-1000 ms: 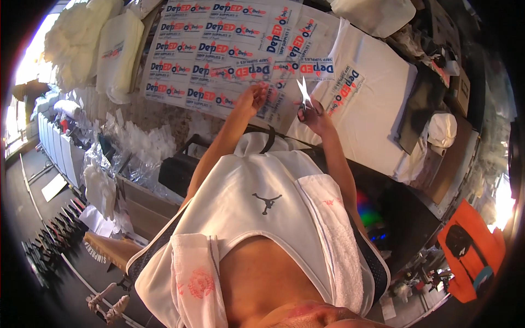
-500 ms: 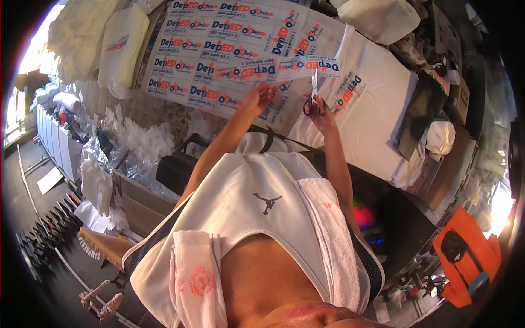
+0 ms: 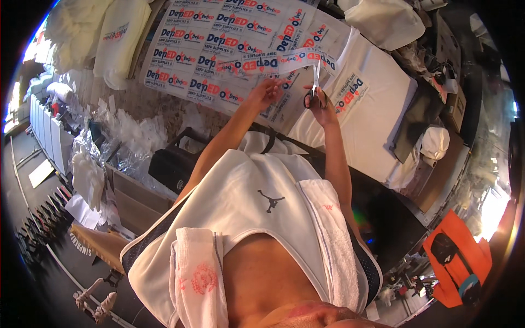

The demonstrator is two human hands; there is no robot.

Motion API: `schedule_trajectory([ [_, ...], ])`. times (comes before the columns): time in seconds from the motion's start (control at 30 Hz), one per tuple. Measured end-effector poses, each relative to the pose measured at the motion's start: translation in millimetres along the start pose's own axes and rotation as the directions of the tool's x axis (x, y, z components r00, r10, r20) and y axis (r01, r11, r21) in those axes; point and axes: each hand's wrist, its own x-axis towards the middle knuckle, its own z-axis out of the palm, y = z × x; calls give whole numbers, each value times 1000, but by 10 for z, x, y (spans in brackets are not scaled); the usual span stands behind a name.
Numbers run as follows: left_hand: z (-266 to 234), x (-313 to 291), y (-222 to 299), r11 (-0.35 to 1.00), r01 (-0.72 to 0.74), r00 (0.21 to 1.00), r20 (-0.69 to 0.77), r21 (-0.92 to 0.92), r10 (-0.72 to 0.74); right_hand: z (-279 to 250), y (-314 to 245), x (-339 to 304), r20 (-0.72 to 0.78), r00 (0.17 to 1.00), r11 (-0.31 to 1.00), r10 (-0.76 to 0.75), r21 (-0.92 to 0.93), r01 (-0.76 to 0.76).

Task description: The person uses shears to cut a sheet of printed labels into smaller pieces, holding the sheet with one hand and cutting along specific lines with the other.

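In my right hand (image 3: 325,113) are scissors (image 3: 316,82) with black handles, my fingers at the loops and the blades pointing away from me. The blade tips reach the right part of a clear strip (image 3: 287,62) printed in red and blue. My left hand (image 3: 266,94) is just below the strip, its fingers loosely curled and apart, with nothing visible in them. Under the strip and both hands spreads a large clear printed plastic sheet (image 3: 180,41) with repeated red and blue lettering.
White material (image 3: 377,109) covers the table's right side, a printed piece (image 3: 350,90) on it. A dark flat panel (image 3: 410,123) and a white bundle (image 3: 435,143) lie farther right. White plastic bags (image 3: 115,49) hang at far left, above crumpled clear plastic (image 3: 131,136). A black case (image 3: 172,167) stands left.
My right hand and the scissors have shifted slightly away from me. The strip's right end bends more. My left hand has moved slightly right and up, its fingers loosening.
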Motion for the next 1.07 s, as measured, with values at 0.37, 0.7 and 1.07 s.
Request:
schedule_trajectory([
  [0.37,149,305,-59,966,-7,1000,-23,-260,1,79,-134,35,17,1000,1000,-19,-21,20],
  [0.7,26,193,-70,982,-156,988,17,104,155,354,130,-304,-146,985,847,91,-508,-154],
  [1.07,-169,210,-159,961,-131,988,-53,243,148,485,245,-220,-83,956,757,280,-594,-273],
])
